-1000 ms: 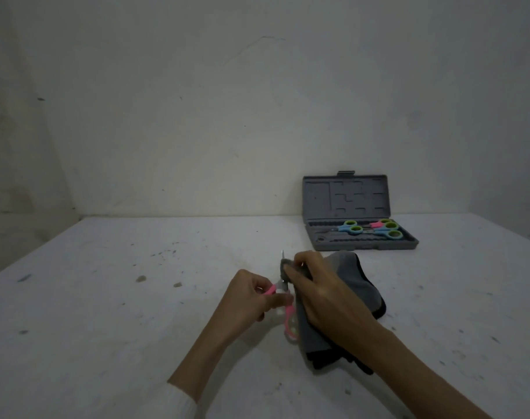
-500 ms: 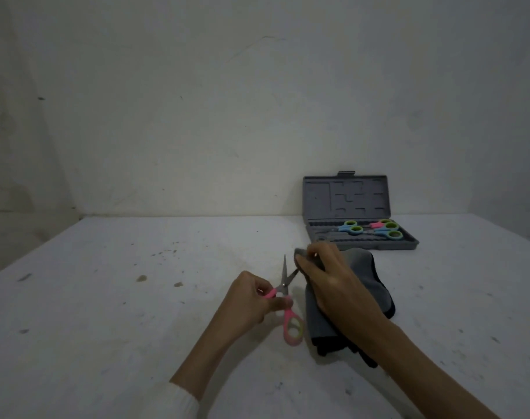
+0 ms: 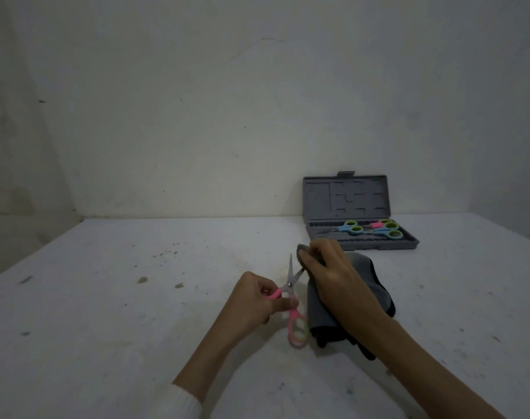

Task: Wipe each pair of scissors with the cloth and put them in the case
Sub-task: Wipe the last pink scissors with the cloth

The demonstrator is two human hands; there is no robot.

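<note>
The left hand (image 3: 254, 300) grips the pink scissors (image 3: 291, 300) by the handles, blades spread open and pointing away from the person above the white table (image 3: 106, 313). The right hand (image 3: 333, 276) pinches a fold of the grey cloth (image 3: 366, 276) around the right blade near its tip. The open grey case (image 3: 409, 241) stands behind near the wall, holding blue scissors (image 3: 350, 228) and more pairs beside them.

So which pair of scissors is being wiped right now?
On the white table, look in front of the open grey plastic case. The left hand holds pink-handled scissors, blades open, beside the grey cloth. The cased pairs lie untouched.
</note>
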